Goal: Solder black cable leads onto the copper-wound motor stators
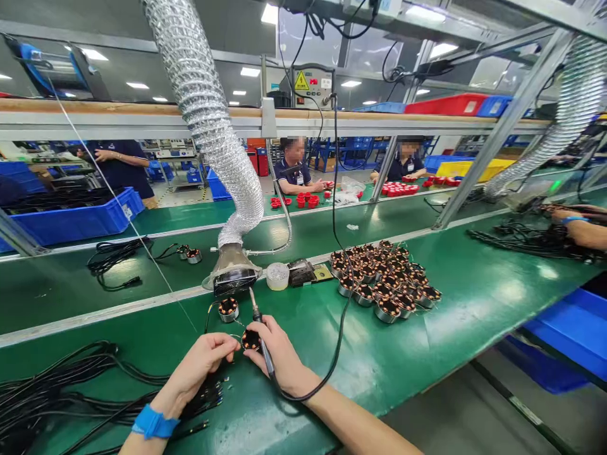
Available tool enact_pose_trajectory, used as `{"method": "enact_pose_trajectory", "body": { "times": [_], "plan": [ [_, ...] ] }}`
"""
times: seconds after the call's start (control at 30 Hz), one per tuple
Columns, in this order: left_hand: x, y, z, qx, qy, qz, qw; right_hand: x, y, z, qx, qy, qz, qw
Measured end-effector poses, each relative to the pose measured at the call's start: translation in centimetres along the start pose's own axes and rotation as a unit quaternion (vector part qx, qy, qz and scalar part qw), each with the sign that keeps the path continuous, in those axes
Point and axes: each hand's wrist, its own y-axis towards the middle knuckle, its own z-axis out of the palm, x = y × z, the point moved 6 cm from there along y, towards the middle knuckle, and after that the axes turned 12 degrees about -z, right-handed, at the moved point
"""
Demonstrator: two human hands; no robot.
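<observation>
My right hand [282,357] holds a soldering iron [256,314], its tip pointing up and away. The same hand's thumb and fingers grip a small motor stator [250,340] with copper windings. My left hand [208,357], with a blue wrist strap [155,422], pinches a thin wire at the stator's left side; the wire's far end is partly hidden by my fingers. Just beyond stands another stator [228,309], with a dark cable beside it.
Stripped black cables [90,385] lie at the left. A fume duct hood [232,265], a white round tub [277,276] and a dark box [301,272] line the back. Many stators [384,278] cluster to the right. The iron's cord [339,341] loops across. A co-worker's hand [581,229] handles cables at far right.
</observation>
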Motion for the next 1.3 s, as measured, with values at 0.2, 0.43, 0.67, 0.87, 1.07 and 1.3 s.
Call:
{"method": "enact_pose_trajectory", "body": {
  "times": [0.2,0.43,0.67,0.87,1.07,1.3],
  "plan": [
    [1.9,0.4,0.0,-0.011,-0.102,-0.063,0.993,0.0,-0.7,0.1,0.001,-0.016,-0.01,1.0],
    [2.1,2.2,-0.7,-0.031,-0.113,-0.058,0.991,-1.3,-1.2,0.9,0.002,-0.05,-0.012,0.999],
    [0.8,2.5,0.0,-0.033,-0.035,-0.004,0.999,-1.2,-1.3,0.6,0.003,-0.029,-0.007,1.0],
    [-1.8,1.8,-2.8,-0.209,0.107,0.134,0.963,-0.8,-1.0,-0.5,-0.01,0.022,0.007,1.0],
    [-2.1,1.6,-2.1,-0.091,0.17,0.098,0.976,-1.0,-0.9,-0.2,-0.03,0.062,0.002,0.998],
    [-1.9,1.7,0.5,-0.026,-0.028,0.044,0.998,-1.1,-0.8,0.1,-0.049,0.078,-0.009,0.996]
  ]
}}
